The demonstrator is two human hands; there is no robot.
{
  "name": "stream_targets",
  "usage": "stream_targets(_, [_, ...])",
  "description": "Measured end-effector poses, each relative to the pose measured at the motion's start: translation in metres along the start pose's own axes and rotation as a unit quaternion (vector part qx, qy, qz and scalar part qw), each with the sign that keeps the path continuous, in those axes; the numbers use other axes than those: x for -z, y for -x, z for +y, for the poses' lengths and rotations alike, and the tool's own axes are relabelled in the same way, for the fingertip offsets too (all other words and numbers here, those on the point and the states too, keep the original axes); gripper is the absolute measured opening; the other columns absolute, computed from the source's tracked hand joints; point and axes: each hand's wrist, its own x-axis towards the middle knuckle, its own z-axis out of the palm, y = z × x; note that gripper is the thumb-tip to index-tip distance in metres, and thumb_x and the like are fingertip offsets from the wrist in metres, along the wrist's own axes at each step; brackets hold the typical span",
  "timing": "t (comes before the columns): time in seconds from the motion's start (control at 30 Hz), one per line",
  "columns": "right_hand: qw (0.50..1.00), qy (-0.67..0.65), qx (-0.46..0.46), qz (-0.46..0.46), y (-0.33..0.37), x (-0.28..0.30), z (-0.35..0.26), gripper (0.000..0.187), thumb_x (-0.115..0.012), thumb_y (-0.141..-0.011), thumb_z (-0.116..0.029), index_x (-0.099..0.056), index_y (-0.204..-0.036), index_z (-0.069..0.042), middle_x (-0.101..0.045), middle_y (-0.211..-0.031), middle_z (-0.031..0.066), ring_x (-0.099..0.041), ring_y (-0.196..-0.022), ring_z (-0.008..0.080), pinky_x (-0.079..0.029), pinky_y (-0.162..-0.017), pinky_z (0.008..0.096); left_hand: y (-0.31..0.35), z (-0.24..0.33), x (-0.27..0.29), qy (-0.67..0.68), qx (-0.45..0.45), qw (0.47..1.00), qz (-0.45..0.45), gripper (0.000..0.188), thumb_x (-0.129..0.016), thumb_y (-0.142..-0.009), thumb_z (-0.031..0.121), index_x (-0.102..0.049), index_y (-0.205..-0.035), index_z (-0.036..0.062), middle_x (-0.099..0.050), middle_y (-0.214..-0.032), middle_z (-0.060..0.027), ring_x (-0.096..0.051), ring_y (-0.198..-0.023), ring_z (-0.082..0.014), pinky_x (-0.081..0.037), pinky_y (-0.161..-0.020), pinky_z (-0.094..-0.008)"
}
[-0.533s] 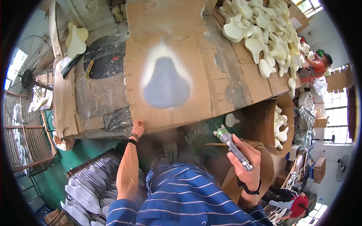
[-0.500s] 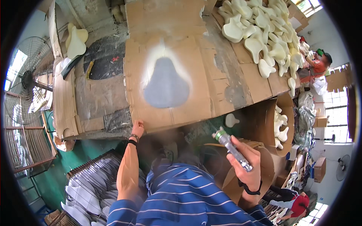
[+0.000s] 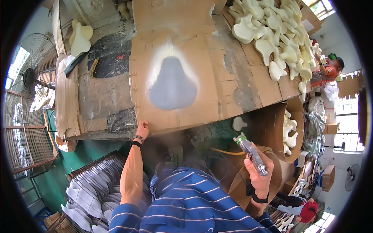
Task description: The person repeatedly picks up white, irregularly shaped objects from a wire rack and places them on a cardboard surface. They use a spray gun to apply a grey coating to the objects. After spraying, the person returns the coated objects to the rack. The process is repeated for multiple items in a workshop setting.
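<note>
My right hand [image 3: 259,171] is wrapped round a spray gun [image 3: 251,154], silver-grey with a green ring near its nozzle. I hold it off the table's front edge, nozzle pointing up and left. At that edge my left hand [image 3: 142,130] has its fingers curled together beside the cardboard sheet [image 3: 167,123]; what they hold, if anything, is hidden. On the sheet shows a grey, saddle-shaped form [image 3: 173,87] with a pale sprayed halo round it. Whether it is a solid piece or only paint, I cannot tell.
Cream saddle-shaped pieces [image 3: 268,42] are heaped at the far right. More lie in a cardboard drum [image 3: 280,143]. Grey pieces fill a wire rack [image 3: 87,196] at lower left. A yellow hose [image 3: 229,152] runs beneath the gun. Another person [image 3: 328,72] is at the right.
My right hand and the spray gun have shifted slightly to the right. My left hand stays at the table edge, and the grey form looks the same. The whole view has shifted a little.
</note>
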Motion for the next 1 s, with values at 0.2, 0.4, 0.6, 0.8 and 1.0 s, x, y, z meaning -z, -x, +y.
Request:
stream_targets(0.2, [0.994,-0.042,0.001,-0.101,0.016,-0.022,0.000,0.043,-0.072,-0.083,-0.003,-0.064,-0.124,0.006,-0.069,-0.087,0.0159,-0.064,-0.069,0.0193,-0.050,-0.067,0.0289,0.000,-0.001,0.001,-0.021,-0.011,1.000,0.008,0.022,-0.048,-0.084,-0.003,-0.056,-0.102,0.0064,-0.058,-0.080,-0.0052,-0.057,-0.076,-0.0168,-0.047,-0.073,-0.0312])
stream_targets(0.4, [0.995,-0.056,-0.025,-0.082,0.009,-0.029,-0.015,0.042,-0.074,-0.083,-0.006,-0.065,-0.122,0.007,-0.068,-0.084,0.0120,-0.064,-0.069,0.0182,-0.050,-0.066,0.0289,-0.009,-0.021,0.005,0.028,0.001,1.000,0.003,0.026,-0.048,-0.081,-0.007,-0.056,-0.101,0.0066,-0.056,-0.080,-0.0035,-0.055,-0.073,-0.0155,-0.046,-0.070,-0.0306])
stream_targets(0.6, [0.994,-0.065,-0.084,-0.038,0.016,-0.013,0.002,0.040,-0.072,-0.085,-0.006,-0.065,-0.121,0.006,-0.068,-0.086,0.0143,-0.064,-0.071,0.0191,-0.051,-0.067,0.0299,-0.005,-0.011,-0.002,0.015,0.006,1.000,0.012,0.026,-0.047,-0.079,-0.007,-0.056,-0.100,0.0075,-0.055,-0.078,-0.0020,-0.054,-0.072,-0.0149,-0.045,-0.068,-0.0295])
stream_targets(0.8, [0.991,-0.069,-0.115,-0.023,0.031,0.003,0.020,0.041,-0.074,-0.084,-0.008,-0.065,-0.121,0.007,-0.068,-0.084,0.0128,-0.064,-0.071,0.0174,-0.050,-0.068,0.0294,0.010,0.009,-0.005,-0.079,-0.003,0.994,0.068,0.024,-0.054,-0.078,0.000,-0.058,-0.101,0.0074,-0.060,-0.081,-0.0097,-0.061,-0.078,-0.0258,-0.048,-0.073,-0.0372])
stream_targets(1.0, [0.986,-0.090,-0.138,0.037,0.031,-0.003,0.027,0.039,-0.071,-0.087,-0.003,-0.063,-0.124,0.008,-0.069,-0.087,0.0106,-0.064,-0.075,0.0139,-0.051,-0.070,0.0267,0.019,0.134,-0.051,-0.197,-0.124,0.952,0.198,0.035,-0.071,-0.076,0.011,-0.063,-0.110,0.0103,-0.061,-0.104,-0.0157,-0.060,-0.097,-0.0366,-0.049,-0.082,-0.0474])
